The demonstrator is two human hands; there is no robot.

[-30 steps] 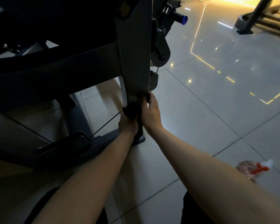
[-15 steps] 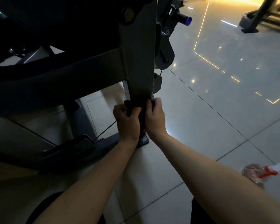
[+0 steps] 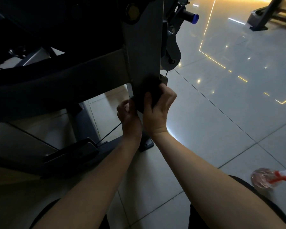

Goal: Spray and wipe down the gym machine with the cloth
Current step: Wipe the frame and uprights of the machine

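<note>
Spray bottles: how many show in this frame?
1. The spray bottle lies on the tiled floor at lower right, untouched; the machine could hide others.

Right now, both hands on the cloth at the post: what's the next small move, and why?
Probably slide the cloth up the grey post: the right hand grips it against the post's lower part, the left hand pinches its left edge, and most of the post lies above.

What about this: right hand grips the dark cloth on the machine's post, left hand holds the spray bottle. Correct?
No. The head view shows the spray bottle lying on the floor at the right; the left hand is at the post.
</note>
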